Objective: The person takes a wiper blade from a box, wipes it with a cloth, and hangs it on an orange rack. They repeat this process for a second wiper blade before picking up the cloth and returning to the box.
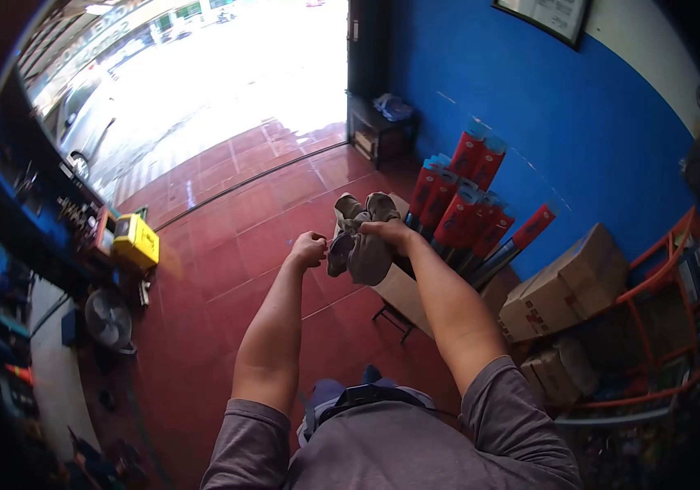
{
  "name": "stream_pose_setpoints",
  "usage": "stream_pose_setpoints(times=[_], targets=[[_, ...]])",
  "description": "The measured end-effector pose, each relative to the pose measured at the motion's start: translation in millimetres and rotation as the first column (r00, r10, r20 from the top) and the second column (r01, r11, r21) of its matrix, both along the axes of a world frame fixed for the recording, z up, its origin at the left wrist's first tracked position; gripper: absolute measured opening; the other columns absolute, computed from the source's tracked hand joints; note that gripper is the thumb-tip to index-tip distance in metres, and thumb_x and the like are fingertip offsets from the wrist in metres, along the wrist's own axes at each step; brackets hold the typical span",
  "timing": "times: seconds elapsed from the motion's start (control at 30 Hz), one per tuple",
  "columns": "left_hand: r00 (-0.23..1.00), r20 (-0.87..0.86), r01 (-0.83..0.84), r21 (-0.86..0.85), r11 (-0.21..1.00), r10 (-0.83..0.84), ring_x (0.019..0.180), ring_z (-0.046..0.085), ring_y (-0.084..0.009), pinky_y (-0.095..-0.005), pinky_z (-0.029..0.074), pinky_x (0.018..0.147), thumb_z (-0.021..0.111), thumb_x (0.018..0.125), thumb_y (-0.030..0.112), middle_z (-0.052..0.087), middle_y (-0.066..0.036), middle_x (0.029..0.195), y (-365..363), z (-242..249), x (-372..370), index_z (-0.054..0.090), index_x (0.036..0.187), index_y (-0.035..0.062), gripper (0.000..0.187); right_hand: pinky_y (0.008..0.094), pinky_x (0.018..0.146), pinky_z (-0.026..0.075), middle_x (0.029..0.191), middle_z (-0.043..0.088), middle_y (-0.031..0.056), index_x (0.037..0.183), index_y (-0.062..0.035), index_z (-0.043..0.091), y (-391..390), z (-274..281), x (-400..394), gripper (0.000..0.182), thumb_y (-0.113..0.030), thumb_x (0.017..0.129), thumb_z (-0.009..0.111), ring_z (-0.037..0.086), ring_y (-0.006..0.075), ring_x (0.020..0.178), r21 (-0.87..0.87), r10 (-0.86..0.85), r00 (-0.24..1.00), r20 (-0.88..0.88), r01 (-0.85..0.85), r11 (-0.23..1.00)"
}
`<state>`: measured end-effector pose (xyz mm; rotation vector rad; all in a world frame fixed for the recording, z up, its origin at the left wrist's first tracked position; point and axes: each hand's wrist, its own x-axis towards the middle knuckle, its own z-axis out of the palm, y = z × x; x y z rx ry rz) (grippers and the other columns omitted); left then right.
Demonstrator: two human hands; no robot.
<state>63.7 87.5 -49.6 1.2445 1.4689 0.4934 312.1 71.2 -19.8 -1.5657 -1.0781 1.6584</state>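
Note:
A bunched grey-brown cloth item point(370, 260), with several rounded folds, is held out in front of me above the floor. My right hand point(389, 233) is closed around its right side, the thumb lying across the middle. At the item's left edge is my left hand point(310, 249), its fingers curled into a pinch. Whether those fingers grip a bit of the cloth or something small, I cannot make out.
Tall tubes with red labels point(456, 216) stand by the blue wall. Cardboard boxes point(566, 286) and an orange metal rack point(652, 343) are at right. Leftward are a yellow box point(136, 241) and a fan point(108, 318). A small dark table point(378, 131) stands beside the bright doorway.

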Motion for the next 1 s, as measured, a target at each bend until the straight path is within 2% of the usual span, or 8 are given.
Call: stream_pose_setpoints(times=[0.4,0.47,0.57,0.63,0.73,0.8,0.9,1.0], targets=[[0.819,0.018,0.574,-0.054,0.817,-0.574,0.092,0.069,-0.0226,-0.0425,0.055,0.081,0.057,0.095,0.022,0.068,-0.008,0.114,138.9,-49.4,135.6,0.057,0.133,0.0095,0.040,0.0351,0.095,0.051,0.120,0.066,0.0157,0.130,0.0021,0.060,-39.8,10.8,71.8,0.074,-0.041,0.074,0.080,0.065,0.0232,0.110,-0.007,-0.590,0.800,0.110,0.594,0.805],[0.730,0.000,0.683,0.050,0.729,-0.684,0.090,0.071,-0.0227,-0.0412,0.056,0.081,0.060,0.094,0.028,0.072,-0.011,0.106,168.4,-123.3,187.4,0.064,0.125,0.0068,0.038,0.0350,0.097,0.050,0.123,0.065,0.0163,0.131,0.0031,0.059,-65.9,16.5,79.8,0.076,-0.043,0.073,0.080,0.064,0.0236,0.112,0.011,-0.687,0.719,0.108,0.690,0.724],[0.743,-0.317,0.662,0.474,0.581,-0.589,0.097,0.073,-0.0300,-0.0408,0.057,0.081,0.063,0.088,0.033,0.075,-0.020,0.096,90.3,-26.8,224.3,0.074,0.097,0.0012,0.035,0.0342,0.102,0.046,0.130,0.061,0.0176,0.137,0.0033,0.054,-104.8,4.7,101.7,0.080,-0.041,0.075,0.079,0.059,0.0245,0.120,-0.004,-0.785,0.609,0.112,0.790,0.613],[0.721,-0.246,0.674,0.462,0.576,-0.648,0.097,0.073,-0.0321,-0.0408,0.056,0.083,0.062,0.090,0.035,0.074,-0.020,0.095,63.5,8.2,258.8,0.074,0.100,0.0000,0.038,0.0357,0.101,0.047,0.133,0.059,0.0168,0.140,-0.0019,0.054,-124.1,-66.1,145.2,0.078,-0.036,0.076,0.080,0.059,0.0262,0.119,0.097,-0.852,0.521,0.056,0.846,0.524],[0.606,-0.011,0.755,0.322,0.571,-0.796,0.098,0.073,-0.0328,-0.0401,0.055,0.085,0.062,0.091,0.036,0.074,-0.020,0.096,40.5,12.0,339.4,0.072,0.104,-0.0004,0.040,0.0369,0.108,0.041,0.144,0.051,0.0169,0.147,-0.0034,0.047,-155.0,-41.1,144.7,0.083,-0.038,0.078,0.080,0.050,0.0264,0.131,0.095,-0.916,0.393,0.076,0.912,0.399],[0.424,0.230,0.701,0.529,0.478,-0.876,0.094,0.073,-0.0323,-0.0402,0.056,0.083,0.063,0.093,0.036,0.074,-0.018,0.096,23.8,-12.2,404.4,0.068,0.114,-0.0001,0.042,0.0370,0.112,0.037,0.151,0.045,0.0164,0.149,-0.0037,0.044,-168.4,-56.8,162.1,0.087,-0.041,0.080,0.080,0.044,0.0265,0.137,0.100,-0.943,0.299,0.150,0.944,0.315],[0.369,-0.074,0.744,0.620,0.247,-0.926,0.108,0.069,-0.0277,-0.0381,0.053,0.089,0.065,0.093,0.034,0.069,-0.017,0.118,-5.0,-18.9,470.5,0.051,0.140,0.0039,0.057,0.0385,0.112,0.036,0.154,0.041,0.0153,0.152,-0.0044,0.040,-187.2,-127.1,191.9,0.092,-0.043,0.079,0.081,0.043,0.0273,0.138,-0.045,-0.974,0.225,0.024,0.974,0.224],[0.404,-0.053,0.759,0.576,0.303,-0.913,0.127,0.057,-0.0311,-0.0379,0.049,0.099,0.066,0.093,0.031,0.053,-0.023,0.139,-20.3,-67.3,524.7,0.021,0.155,0.0005,0.083,0.0422,0.111,0.037,0.157,0.038,0.0131,0.155,-0.0056,0.033,-210.0,-190.3,199.9,0.101,-0.047,0.078,0.082,0.040,0.0274,0.140,-0.242,-0.956,0.282,-0.085,0.925,0.295]])
